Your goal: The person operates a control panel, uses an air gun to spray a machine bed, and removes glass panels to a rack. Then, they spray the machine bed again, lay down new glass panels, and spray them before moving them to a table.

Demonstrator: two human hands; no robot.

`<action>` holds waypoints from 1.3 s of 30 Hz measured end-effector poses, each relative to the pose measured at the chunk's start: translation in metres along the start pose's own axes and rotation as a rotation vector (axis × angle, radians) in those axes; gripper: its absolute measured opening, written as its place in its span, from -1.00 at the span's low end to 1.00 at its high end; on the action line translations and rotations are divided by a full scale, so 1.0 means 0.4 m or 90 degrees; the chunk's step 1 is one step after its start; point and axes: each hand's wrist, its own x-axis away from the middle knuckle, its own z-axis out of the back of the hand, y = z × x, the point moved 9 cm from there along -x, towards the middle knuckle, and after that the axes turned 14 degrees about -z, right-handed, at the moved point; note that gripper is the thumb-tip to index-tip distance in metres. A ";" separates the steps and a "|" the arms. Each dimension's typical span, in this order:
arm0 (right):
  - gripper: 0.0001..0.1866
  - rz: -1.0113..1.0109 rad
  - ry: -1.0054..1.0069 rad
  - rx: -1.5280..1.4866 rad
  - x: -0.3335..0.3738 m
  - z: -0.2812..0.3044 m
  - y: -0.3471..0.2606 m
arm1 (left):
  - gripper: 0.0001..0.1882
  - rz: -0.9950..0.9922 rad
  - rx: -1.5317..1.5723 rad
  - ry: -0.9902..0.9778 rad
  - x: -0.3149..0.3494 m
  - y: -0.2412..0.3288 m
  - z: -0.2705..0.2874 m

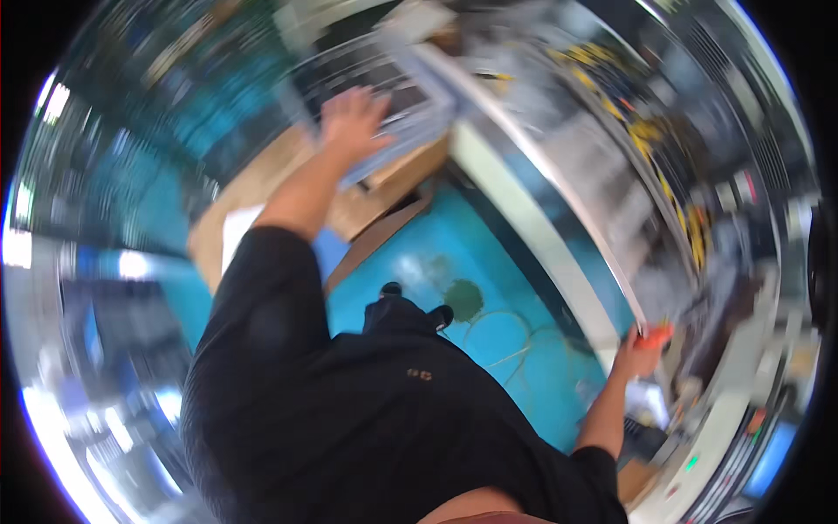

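Observation:
My left hand (353,122) is stretched out with its fingers spread, holding nothing. It is over or against the near side of a blue-grey tray (406,131) that sits on a brown cardboard box; blur hides whether it touches. Off to the right, my right hand (640,356) is closed round a small orange-red object (655,335), too smeared to name its kind. This hand is at the near end of a long pale machine edge (559,179).
A machine bed with yellow-and-black cable chain (650,140) runs along the right. White paper (237,234) lies on a brown cardboard surface (279,162) at left. The floor (419,253) is turquoise, with a dark green stain and a thin looped line. A screen (772,458) glows at lower right.

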 end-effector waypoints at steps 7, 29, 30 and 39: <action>-0.30 0.223 -0.195 0.095 0.029 -0.119 0.117 | -0.19 -0.176 0.682 -0.200 0.603 0.532 0.052; -0.61 0.788 -1.101 0.310 2.753 0.277 -1.039 | -0.50 1.090 0.579 -0.088 3.431 0.084 0.222; -0.59 0.953 -1.061 0.314 2.840 0.291 -1.060 | -0.33 1.066 0.687 -0.188 3.345 0.028 0.230; -0.40 1.511 -0.754 0.321 3.799 0.539 -1.651 | -0.51 1.283 0.904 0.247 3.453 -0.688 0.288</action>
